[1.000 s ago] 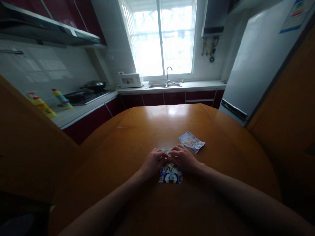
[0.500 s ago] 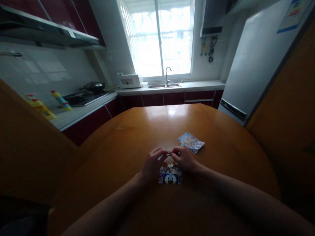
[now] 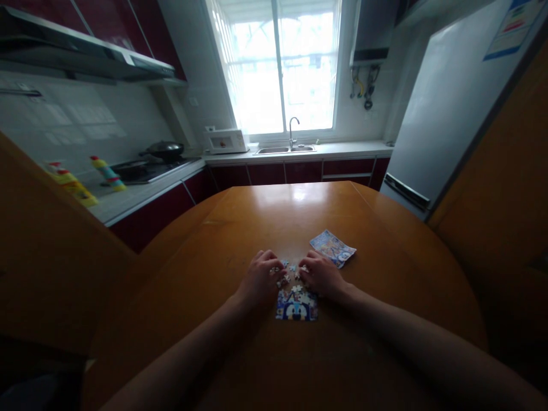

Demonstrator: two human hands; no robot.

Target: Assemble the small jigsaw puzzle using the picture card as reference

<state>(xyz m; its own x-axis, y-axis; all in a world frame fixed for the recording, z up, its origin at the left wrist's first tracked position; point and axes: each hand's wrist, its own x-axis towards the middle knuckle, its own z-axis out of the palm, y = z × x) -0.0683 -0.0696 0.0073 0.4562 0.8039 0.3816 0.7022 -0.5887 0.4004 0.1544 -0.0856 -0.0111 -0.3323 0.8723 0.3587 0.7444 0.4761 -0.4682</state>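
Note:
A small, partly joined jigsaw puzzle (image 3: 297, 305) with a blue and white cartoon figure lies on the round wooden table (image 3: 278, 228). Several loose puzzle pieces (image 3: 289, 273) are scattered just beyond it, between my hands. My left hand (image 3: 258, 278) rests knuckles-up at the puzzle's left edge, fingers curled down onto the pieces. My right hand (image 3: 322, 275) lies at the puzzle's right edge, fingers curled the same way. What the fingertips pinch, if anything, is too small to see. A colourful printed packet (image 3: 333, 248) lies flat just beyond my right hand.
Behind the table runs a kitchen counter with a sink and tap (image 3: 291, 141) under a bright window, a white appliance (image 3: 226, 140), a hob with a wok (image 3: 165, 150) and two yellow bottles (image 3: 72, 185). A tall fridge (image 3: 445, 108) stands to the right. Wooden chair backs flank both sides.
My hands, held together above the puzzle half a second ago, have moved apart and down onto the table. Loose pieces now show between them.

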